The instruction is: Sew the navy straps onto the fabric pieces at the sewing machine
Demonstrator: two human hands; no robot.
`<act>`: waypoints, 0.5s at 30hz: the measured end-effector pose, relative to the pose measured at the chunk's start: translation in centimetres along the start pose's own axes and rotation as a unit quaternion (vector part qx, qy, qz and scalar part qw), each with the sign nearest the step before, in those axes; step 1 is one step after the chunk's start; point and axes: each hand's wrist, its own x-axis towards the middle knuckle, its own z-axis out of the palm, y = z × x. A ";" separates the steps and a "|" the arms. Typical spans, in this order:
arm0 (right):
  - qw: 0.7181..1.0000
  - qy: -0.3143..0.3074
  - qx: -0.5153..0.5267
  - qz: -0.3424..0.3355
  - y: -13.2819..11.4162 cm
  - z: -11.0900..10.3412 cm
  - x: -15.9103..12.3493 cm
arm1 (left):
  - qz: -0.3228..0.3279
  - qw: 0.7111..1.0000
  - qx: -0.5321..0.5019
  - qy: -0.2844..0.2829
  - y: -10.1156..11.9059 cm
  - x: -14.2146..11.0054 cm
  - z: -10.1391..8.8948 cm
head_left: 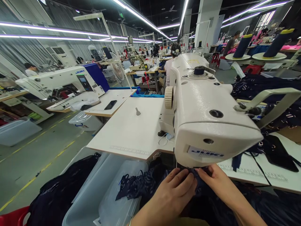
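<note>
Left hand [175, 191] and right hand [215, 179] pinching soft navy-blue fabric [199, 185] beneath a rounded, glossy cream sewing-machine head [211, 125], grips nearly closed, contact partly hidden, smooth white worktop [127, 125] beside.

The brand name JUKI stands in dark blue capitals on a pale label [205, 153] on the near end of the near sewing machine [211, 128]; the small red print above it is too blurred to read. JUKI also appears in blue on the upper body of the white and blue machine [81, 78] at the left. Ruler scales run along the near edges of the left bench [122, 125] and right bench [225, 164], their numbers too small to read. A green sign [121, 14] hangs near the ceiling, illegible.
</note>
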 end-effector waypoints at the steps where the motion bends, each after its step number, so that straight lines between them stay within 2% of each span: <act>1: 1.000 0.005 0.004 -0.002 0.0 0.1 0.0 | 0.003 1.000 0.003 -0.001 0.0 -0.1 0.0; 8: 1.000 0.016 0.019 0.001 -0.4 0.6 -0.2 | 0.039 0.999 0.009 -0.026 -0.4 -0.9 0.1; 15: 0.999 -0.031 -0.011 -0.002 -0.7 -0.2 0.2 | 0.031 0.999 0.016 -0.023 -0.2 -0.6 -0.1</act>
